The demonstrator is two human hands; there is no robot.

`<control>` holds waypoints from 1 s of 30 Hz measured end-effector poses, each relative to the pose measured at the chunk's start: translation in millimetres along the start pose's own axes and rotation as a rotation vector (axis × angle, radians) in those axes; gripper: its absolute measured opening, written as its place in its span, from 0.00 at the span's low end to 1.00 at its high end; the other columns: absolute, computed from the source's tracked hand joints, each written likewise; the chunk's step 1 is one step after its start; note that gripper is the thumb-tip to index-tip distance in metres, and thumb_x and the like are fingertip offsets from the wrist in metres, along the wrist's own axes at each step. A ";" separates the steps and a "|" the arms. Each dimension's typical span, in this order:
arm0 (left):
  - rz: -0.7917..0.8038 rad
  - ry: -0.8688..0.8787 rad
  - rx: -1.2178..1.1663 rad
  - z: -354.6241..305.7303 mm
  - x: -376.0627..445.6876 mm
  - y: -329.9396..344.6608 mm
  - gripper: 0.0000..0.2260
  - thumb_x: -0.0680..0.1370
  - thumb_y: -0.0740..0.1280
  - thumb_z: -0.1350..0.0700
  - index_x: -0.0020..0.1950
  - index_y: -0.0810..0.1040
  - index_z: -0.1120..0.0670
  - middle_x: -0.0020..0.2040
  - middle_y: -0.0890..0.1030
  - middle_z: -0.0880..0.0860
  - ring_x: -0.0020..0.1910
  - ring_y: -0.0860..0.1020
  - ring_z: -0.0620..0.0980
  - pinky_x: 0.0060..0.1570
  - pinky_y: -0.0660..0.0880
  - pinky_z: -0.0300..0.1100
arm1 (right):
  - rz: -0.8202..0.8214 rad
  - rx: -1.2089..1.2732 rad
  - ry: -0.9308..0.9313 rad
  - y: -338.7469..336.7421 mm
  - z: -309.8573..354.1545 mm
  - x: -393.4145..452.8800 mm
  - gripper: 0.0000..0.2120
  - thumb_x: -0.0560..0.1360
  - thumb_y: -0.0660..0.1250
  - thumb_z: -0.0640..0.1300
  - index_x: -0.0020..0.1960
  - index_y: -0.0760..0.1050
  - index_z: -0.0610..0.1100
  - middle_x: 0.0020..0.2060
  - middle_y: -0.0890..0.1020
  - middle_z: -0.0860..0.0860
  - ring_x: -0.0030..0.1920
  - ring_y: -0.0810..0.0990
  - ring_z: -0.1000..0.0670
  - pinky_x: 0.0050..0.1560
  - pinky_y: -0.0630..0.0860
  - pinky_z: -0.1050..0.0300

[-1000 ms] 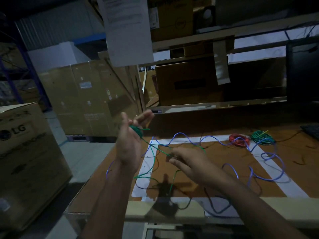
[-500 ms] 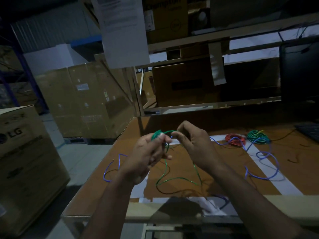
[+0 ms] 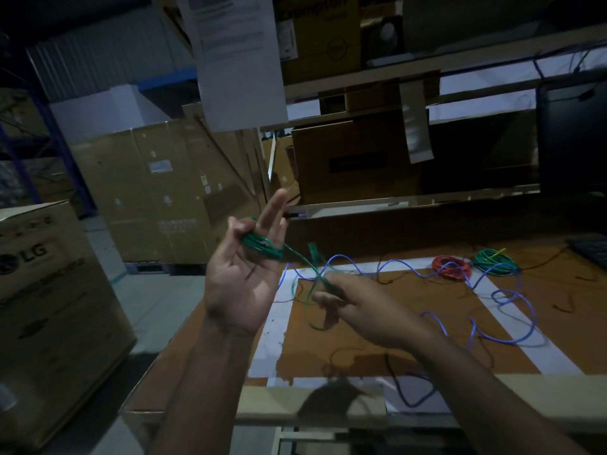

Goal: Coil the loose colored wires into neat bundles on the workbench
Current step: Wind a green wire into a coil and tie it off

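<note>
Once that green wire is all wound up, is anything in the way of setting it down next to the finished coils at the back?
Partly. The blue wire snakes loose across the workbench between the hands and the red coil and green coil, touching the red one. The green wire wound on the left hand would be lifted over it.

The right hand [image 3: 358, 310] hides where its fingertips meet the green wire [image 3: 297, 256], which blurs there. The keyboard [image 3: 591, 249] is cut off at the right edge. Print on the hanging paper [image 3: 236, 57] is unreadable.
</note>
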State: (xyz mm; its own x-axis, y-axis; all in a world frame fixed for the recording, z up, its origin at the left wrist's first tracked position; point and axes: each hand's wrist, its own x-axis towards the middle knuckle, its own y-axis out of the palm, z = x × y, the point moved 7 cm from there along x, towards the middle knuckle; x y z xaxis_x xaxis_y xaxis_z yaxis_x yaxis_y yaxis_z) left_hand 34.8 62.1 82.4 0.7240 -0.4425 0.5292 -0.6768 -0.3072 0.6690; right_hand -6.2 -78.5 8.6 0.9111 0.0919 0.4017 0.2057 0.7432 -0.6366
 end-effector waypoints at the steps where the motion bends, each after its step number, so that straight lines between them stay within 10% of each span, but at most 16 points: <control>1: -0.025 0.015 0.137 -0.1 0.5 -0.6 0.17 0.88 0.50 0.52 0.43 0.69 0.54 0.68 0.78 0.67 0.74 0.73 0.58 0.75 0.66 0.51 | -0.036 0.022 -0.035 -3.1 5.3 -2.2 0.10 0.84 0.62 0.52 0.47 0.73 0.48 0.36 0.81 0.52 0.39 0.83 0.51 0.46 0.80 0.44; 5: 0.016 0.011 0.862 14.8 -1.9 -1.5 0.22 0.89 0.48 0.52 0.46 0.79 0.48 0.64 0.83 0.61 0.73 0.74 0.48 0.71 0.68 0.49 | -0.226 0.185 -0.086 -18.8 25.2 -6.8 0.10 0.84 0.61 0.50 0.49 0.75 0.46 0.40 0.80 0.47 0.35 0.82 0.48 0.35 0.80 0.52; 8: 0.084 -0.014 1.298 30.4 -4.4 -7.9 0.16 0.88 0.53 0.50 0.51 0.79 0.47 0.50 0.83 0.44 0.52 0.79 0.38 0.54 0.72 0.42 | -0.350 0.151 -0.129 -29.7 37.0 -11.9 0.09 0.83 0.63 0.50 0.48 0.76 0.46 0.43 0.82 0.54 0.34 0.79 0.50 0.33 0.79 0.54; 14: 0.174 0.007 1.396 44.0 -3.2 -11.4 0.14 0.87 0.53 0.46 0.51 0.76 0.45 0.36 0.78 0.48 0.34 0.75 0.46 0.37 0.76 0.49 | -0.473 0.022 -0.186 -48.5 42.2 -17.7 0.08 0.82 0.66 0.49 0.47 0.77 0.47 0.33 0.76 0.57 0.34 0.75 0.55 0.32 0.69 0.62; 26: 0.097 -0.230 0.447 33.4 -14.6 -7.6 0.15 0.85 0.58 0.52 0.46 0.80 0.55 0.24 0.68 0.46 0.19 0.66 0.41 0.37 0.71 0.41 | -0.407 0.158 -0.064 -48.4 20.0 -4.8 0.17 0.78 0.63 0.62 0.45 0.72 0.48 0.31 0.72 0.55 0.31 0.68 0.57 0.32 0.66 0.60; 30: -0.071 -0.079 0.143 19.7 -6.5 -17.5 0.17 0.85 0.57 0.59 0.47 0.85 0.59 0.38 0.84 0.52 0.41 0.85 0.48 0.56 0.82 0.48 | -0.188 0.277 0.025 -15.0 -5.9 3.1 0.08 0.83 0.63 0.55 0.48 0.68 0.55 0.32 0.71 0.54 0.30 0.68 0.54 0.30 0.68 0.53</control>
State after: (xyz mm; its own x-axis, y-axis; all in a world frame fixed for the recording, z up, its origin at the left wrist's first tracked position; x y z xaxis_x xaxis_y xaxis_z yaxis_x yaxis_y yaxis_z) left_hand 39.3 53.7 57.0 0.7615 -0.4789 0.4367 -0.6406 -0.4539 0.6193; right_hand -4.3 -93.3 15.4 0.8758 -0.0777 0.4764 0.2691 0.8979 -0.3484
